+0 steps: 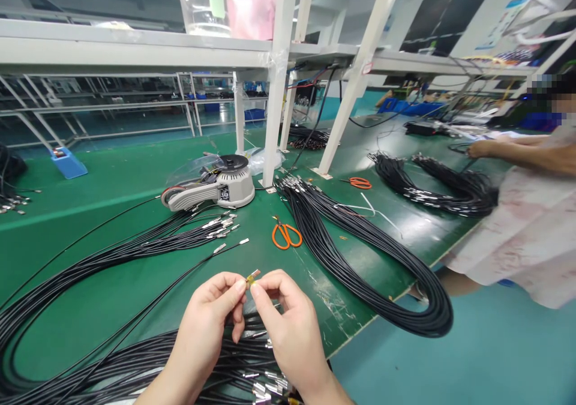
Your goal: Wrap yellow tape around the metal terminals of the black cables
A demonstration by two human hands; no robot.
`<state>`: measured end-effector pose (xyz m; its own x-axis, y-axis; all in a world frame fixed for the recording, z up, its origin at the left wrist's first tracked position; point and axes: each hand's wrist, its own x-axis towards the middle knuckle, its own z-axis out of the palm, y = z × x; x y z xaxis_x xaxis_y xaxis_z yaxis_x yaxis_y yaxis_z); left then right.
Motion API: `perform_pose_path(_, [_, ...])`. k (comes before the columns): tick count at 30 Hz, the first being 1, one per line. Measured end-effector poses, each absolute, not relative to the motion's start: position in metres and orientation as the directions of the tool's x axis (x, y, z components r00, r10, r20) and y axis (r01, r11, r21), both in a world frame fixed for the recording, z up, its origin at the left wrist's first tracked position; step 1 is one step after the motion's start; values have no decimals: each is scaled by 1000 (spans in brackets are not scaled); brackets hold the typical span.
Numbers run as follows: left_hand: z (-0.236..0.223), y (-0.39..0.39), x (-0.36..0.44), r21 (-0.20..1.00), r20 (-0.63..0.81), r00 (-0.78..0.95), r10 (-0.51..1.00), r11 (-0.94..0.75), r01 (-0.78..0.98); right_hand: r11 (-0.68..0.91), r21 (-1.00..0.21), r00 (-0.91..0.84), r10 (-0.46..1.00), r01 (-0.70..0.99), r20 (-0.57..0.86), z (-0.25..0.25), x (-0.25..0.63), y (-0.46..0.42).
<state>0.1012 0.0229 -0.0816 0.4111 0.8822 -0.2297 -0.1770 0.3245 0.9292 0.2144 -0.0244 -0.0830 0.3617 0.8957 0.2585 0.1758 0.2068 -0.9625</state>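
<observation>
My left hand point(211, 321) and my right hand point(288, 321) meet low in the middle of the view, both pinched on the metal end point(252, 277) of one thin black cable, which carries a small yellowish piece. Below my hands lies a pile of black cables with metal ends point(252, 375). Several more black cables point(135, 249) fan out on the green table point(112, 183) to the left, their metal tips pointing toward a grey tape dispenser point(216, 189).
Orange scissors point(285, 235) lie just beyond my hands, and a second orange pair point(360, 182) lies farther back. A long black cable bundle point(360, 255) loops to the table's right edge. A co-worker point(531, 213) stands at right by another bundle point(450, 183). White frame posts point(276, 93) rise behind.
</observation>
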Motion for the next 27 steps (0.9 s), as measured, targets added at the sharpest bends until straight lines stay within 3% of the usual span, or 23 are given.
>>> perform_pose_path(12, [-75, 26, 99, 829, -279, 553, 785, 488, -275, 188, -973, 342, 913, 136, 224, -84, 220, -20])
perform_pose_path(20, [-75, 38, 85, 726, -327, 780, 533, 670, -153, 345, -936, 118, 929, 74, 352, -90, 237, -18])
perform_pose_path(25, [-79, 36, 82, 717, -341, 866, 366, 697, -12, 416, -908, -132, 903, 38, 408, -88, 249, -14])
perform_pose_path(27, [-78, 35, 84, 740, -334, 861, 384, 672, -13, 404, -914, -155, 905, 19, 397, -89, 255, -12])
